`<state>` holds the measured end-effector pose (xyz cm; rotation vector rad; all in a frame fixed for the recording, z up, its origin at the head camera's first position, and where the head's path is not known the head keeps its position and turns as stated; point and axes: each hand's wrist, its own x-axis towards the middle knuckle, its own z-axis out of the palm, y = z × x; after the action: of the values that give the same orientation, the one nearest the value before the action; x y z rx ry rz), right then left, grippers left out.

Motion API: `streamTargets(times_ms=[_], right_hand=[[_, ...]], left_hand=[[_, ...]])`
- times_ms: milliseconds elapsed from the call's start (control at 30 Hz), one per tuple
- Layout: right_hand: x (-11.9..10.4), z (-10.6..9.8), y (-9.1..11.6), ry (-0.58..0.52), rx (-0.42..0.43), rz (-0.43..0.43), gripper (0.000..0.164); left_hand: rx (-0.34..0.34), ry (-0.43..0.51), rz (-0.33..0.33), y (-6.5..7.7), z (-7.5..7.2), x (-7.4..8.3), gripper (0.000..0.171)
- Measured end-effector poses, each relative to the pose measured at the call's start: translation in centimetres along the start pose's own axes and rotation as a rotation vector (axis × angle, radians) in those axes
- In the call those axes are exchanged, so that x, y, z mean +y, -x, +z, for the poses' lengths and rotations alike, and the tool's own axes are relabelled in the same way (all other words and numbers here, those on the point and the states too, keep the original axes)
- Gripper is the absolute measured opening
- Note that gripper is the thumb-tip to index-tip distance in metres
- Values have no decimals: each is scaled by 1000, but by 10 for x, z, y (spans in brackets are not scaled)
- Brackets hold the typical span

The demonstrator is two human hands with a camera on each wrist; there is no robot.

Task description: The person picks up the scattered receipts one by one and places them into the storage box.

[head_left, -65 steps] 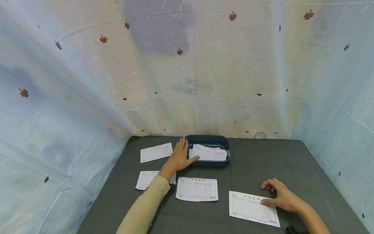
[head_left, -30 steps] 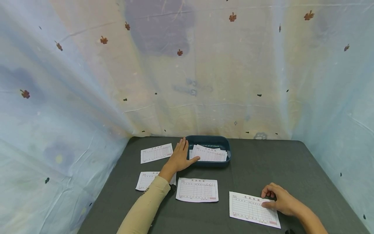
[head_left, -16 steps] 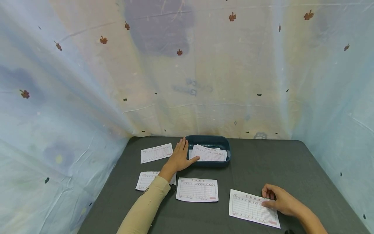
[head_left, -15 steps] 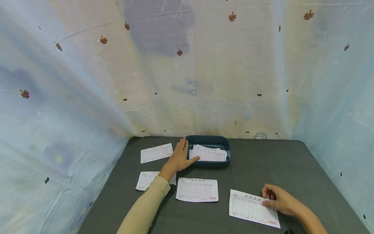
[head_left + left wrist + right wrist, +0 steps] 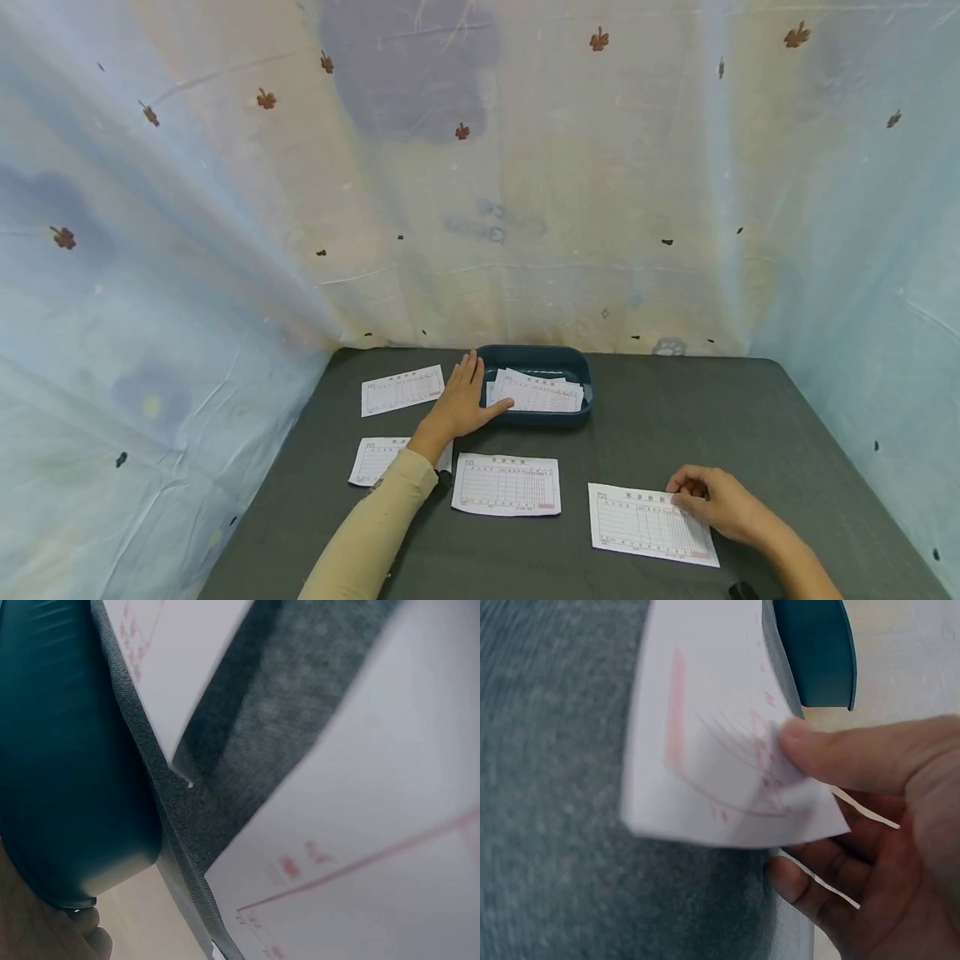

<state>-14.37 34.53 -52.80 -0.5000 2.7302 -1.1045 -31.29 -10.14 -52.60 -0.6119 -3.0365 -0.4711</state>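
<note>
Left hand (image 5: 459, 406) lies spread against the tray (image 5: 547, 420); right hand (image 5: 729, 505) pinches a slip (image 5: 647, 527).
Thin and light, it probably bends and creases easily; best taken by an edge.

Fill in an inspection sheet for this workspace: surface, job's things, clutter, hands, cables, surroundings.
Surface: dark grey table.
Job's things: blue bin with printed slips inside; three table slips, one partly hidden by the left arm; held slip.
Clutter: nothing seen.
Hands: left hand, fingers straight, at the bin's left side; right hand pinches the held slip near its edge.
Cables: nothing seen.
Surroundings: patterned cloth behind and at both sides.
</note>
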Motion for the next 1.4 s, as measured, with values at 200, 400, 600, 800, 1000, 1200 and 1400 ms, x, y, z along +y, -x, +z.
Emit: streamTargets(times_ms=[200,400,600,800,1000,1200,1400], right_hand=[[-2,2,-6,55,143,29,7],[-4,0,-10,76,220,58,3],[-6,-2,-16,96,294,29,8],[-10,-3,-25,116,384,-30,9],[-15,-4,-33,93,441,-72,9],[-20,-6,-44,91,533,-139,12],[-27,-7,-59,79,585,-134,9]], left_hand=[[-4,-5,1,0,0,0,115],[-1,-8,8,0,0,0,114],[2,2,7,0,-1,0,114],[0,2,2,0,-1,-1,114],[-13,-3,-2,0,-1,0,115],[-12,-3,-3,0,-2,1,115],[-14,-4,-10,1,-2,2,115]])
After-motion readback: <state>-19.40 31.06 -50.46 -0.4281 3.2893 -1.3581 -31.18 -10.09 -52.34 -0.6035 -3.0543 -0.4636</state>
